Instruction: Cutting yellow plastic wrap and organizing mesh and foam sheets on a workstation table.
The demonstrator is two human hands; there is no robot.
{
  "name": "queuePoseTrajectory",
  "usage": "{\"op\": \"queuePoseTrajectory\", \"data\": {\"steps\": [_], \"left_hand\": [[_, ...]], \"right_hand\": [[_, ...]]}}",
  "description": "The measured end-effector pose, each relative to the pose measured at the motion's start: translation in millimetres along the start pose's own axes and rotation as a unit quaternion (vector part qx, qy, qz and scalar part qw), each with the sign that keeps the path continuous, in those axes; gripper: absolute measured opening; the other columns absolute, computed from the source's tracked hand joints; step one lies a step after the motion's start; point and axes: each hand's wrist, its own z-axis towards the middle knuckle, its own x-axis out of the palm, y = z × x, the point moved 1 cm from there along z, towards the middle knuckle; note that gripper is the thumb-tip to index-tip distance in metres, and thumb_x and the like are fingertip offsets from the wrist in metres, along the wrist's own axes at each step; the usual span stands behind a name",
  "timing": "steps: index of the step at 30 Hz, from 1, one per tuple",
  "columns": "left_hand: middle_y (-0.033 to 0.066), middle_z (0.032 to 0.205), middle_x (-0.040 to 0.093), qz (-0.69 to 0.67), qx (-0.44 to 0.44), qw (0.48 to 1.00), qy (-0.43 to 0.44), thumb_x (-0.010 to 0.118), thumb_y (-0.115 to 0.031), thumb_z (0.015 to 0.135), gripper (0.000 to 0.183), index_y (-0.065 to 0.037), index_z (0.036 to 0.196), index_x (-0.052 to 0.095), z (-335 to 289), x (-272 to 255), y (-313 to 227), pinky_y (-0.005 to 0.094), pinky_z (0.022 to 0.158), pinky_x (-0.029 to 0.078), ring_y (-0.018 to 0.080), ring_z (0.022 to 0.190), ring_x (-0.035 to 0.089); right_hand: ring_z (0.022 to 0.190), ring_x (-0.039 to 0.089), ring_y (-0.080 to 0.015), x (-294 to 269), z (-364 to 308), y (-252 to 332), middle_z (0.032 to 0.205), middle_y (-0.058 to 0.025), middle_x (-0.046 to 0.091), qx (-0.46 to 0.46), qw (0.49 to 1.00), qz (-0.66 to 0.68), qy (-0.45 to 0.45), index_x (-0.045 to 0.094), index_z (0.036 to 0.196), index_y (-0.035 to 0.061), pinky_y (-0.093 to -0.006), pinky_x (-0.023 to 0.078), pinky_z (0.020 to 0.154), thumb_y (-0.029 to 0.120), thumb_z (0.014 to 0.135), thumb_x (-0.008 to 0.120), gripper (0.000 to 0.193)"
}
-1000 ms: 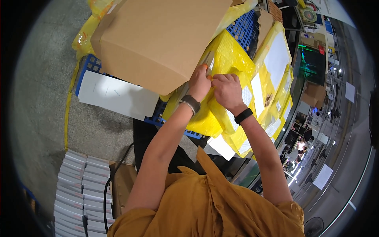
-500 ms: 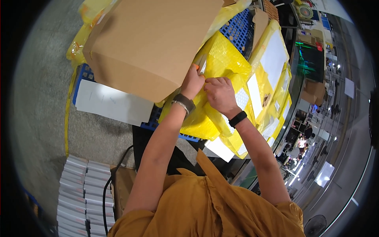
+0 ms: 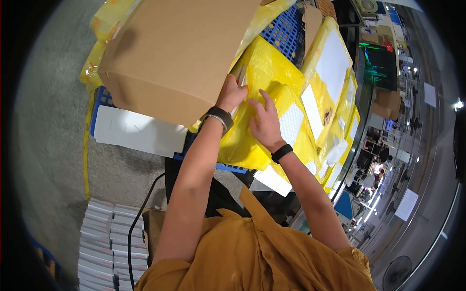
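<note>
Orange-handled scissors [image 3: 243, 77] are in my left hand [image 3: 231, 94], which is closed around the handle. Their grey blades point away from me, and my fingers hide most of the handle. Just right of it my right hand [image 3: 266, 122] hovers over the yellow plastic wrapping [image 3: 262, 63], thumb and fingers apart, with nothing in it. Beneath that hand lies a yellow-wrapped package whose white bubble-textured patch [image 3: 291, 122] shows through. A large brown cardboard box [image 3: 179, 53] stands against the left side of my left hand.
Blue plastic pallets [image 3: 284, 31] lie under the packages. White sheets [image 3: 138, 128] stick out below the box. More yellow-wrapped packages [image 3: 335, 63] lie at right. Stacked white boxes [image 3: 97, 242] and a black cable [image 3: 141, 213] are at lower left.
My right hand has let go of the yellow plastic, opened its fingers and drawn slightly nearer to me. My left hand, still with the scissors, has shifted slightly left.
</note>
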Motion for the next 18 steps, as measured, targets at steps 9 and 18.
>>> {"op": "queuePoseTrajectory", "data": {"steps": [9,18], "left_hand": [[0.0230,0.097,0.069,-0.019,-0.020,0.999,0.019,0.069,-0.024,0.080,0.033,0.004,0.096,0.066,-6.4,-1.3,8.5,0.0415,0.080,0.051,0.0349,0.091,0.067],[0.0142,0.091,0.067,-0.086,-0.057,0.994,0.043,0.068,-0.021,0.082,0.029,0.004,0.098,0.064,-4.9,-4.2,13.2,0.0355,0.077,0.048,0.0223,0.084,0.061]], "right_hand": [[0.130,0.041,-0.0441,-4.6,-5.7,1.2,0.142,-0.0231,0.043,0.056,0.997,0.054,0.011,0.049,0.137,0.0116,-0.0483,0.035,0.111,0.001,0.076,0.063,0.064],[0.123,0.049,-0.0451,-5.3,42.9,-29.6,0.137,-0.0269,0.046,0.037,0.988,0.137,-0.055,0.052,0.131,0.0038,-0.0451,0.043,0.104,0.013,0.089,0.065,0.046]]}}
